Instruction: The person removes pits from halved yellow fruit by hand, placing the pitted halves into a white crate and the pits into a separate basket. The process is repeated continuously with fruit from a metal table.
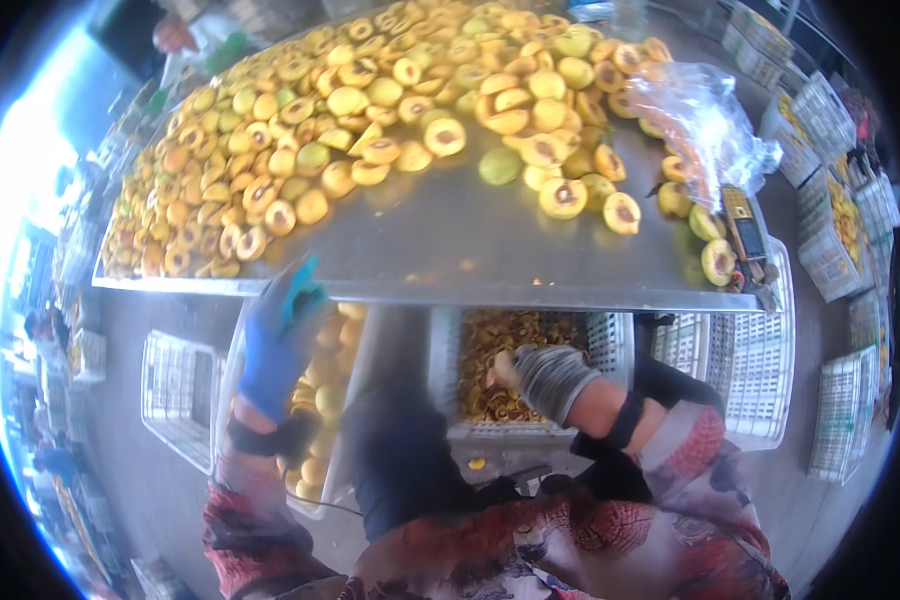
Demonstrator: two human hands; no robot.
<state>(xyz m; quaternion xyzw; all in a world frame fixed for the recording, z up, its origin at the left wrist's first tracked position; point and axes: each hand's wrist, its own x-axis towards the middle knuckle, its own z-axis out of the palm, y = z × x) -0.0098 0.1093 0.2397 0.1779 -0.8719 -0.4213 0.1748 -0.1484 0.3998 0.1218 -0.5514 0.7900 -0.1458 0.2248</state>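
My left hand (275, 340), in a blue glove with teal at the fingertips, is raised at the front edge of the metal table (410, 255). Its fingers are smeared by motion, so whether they hold anything does not show. My right hand (540, 378), in a grey striped covering, hovers over a white crate (610, 340) of brown peach pits and scraps (490, 400). Its fingers are curled together; anything inside them is hidden. Halved yellow peaches (350, 100), many with the pit showing, are heaped across the table.
A clear plastic bag (705, 130) and a yellow phone (743, 222) lie at the table's right. Below my left hand stands a container of whole yellow peaches (315, 400). White crates (178, 385) stand on the floor both sides. Another person (185, 45) is at the far left.
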